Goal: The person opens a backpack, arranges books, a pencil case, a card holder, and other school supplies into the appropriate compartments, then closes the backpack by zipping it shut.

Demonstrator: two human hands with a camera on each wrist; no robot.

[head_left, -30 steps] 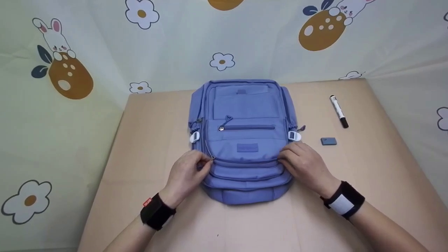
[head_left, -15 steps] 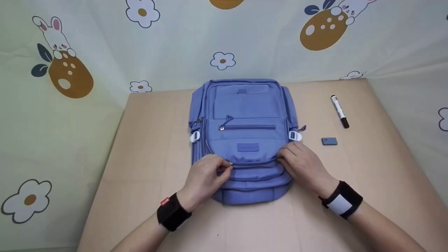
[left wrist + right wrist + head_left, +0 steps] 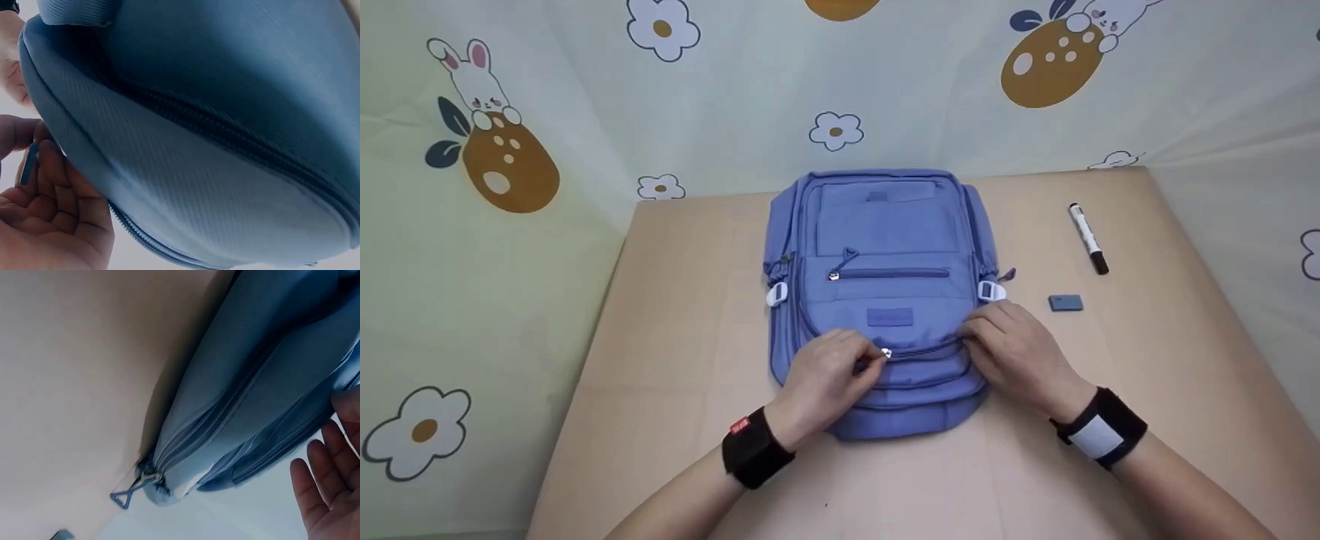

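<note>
A blue backpack [image 3: 889, 225] lies on its back on the table, front pockets facing up. My left hand [image 3: 829, 379] pinches the zipper pull of the curved front pocket; its silver slider [image 3: 886, 353] shows at the fingertips. In the left wrist view the blue pull tab [image 3: 29, 163] pokes out between thumb and fingers. My right hand [image 3: 1020, 356] grips the pocket's edge near the right end of that zipper. The right wrist view has the right hand's fingers [image 3: 329, 478] curled beside the bag, its thumb against the fabric; the exact grip is partly out of frame.
Right of the backpack lie a white marker with black ends [image 3: 1087, 238] and a small grey-blue block [image 3: 1065, 303]. White side buckles [image 3: 991, 292] flank the bag. A patterned cloth [image 3: 750, 97] hangs behind the tan tabletop [image 3: 675, 300].
My left hand has drawn the slider rightward along the front pocket's zipper, from its left corner to about mid-bag. My right hand stays nearly in place at the right edge.
</note>
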